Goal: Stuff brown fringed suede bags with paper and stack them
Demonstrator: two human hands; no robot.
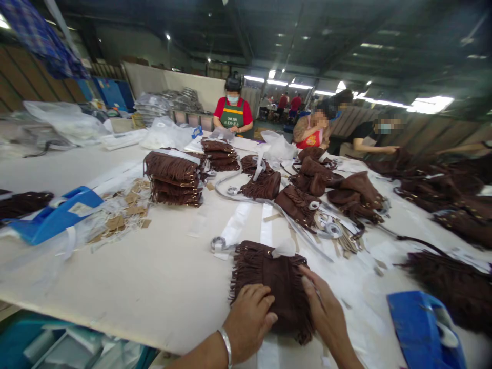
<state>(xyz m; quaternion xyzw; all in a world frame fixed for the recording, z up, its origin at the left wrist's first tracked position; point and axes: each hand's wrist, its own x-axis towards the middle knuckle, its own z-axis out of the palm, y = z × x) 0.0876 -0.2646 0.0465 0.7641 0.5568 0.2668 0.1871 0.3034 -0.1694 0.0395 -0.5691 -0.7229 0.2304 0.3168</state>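
A dark brown fringed handbag (282, 287) lies flat on the table in front of me. My left hand (251, 318), with a silver bangle at the wrist, rests on the bag's lower left part, fingers slightly bent and spread. Along the bag's right edge lies my right hand (325, 307), its fingers stretched out against the fringe and not closed round it. White wrapping (284, 248) shows at the bag's top edge, near small metal rings. A coiled grey strap (218, 243) sits just beyond its upper left corner.
Stacked fringed bags (175, 177) stand further back, with loose brown bags (357, 195) to the right. Brown tags (123, 215) lie left of the stack. Blue tape dispensers (57, 212) (425, 328) sit on both sides. Co-workers (232, 115) are across the table (115, 282).
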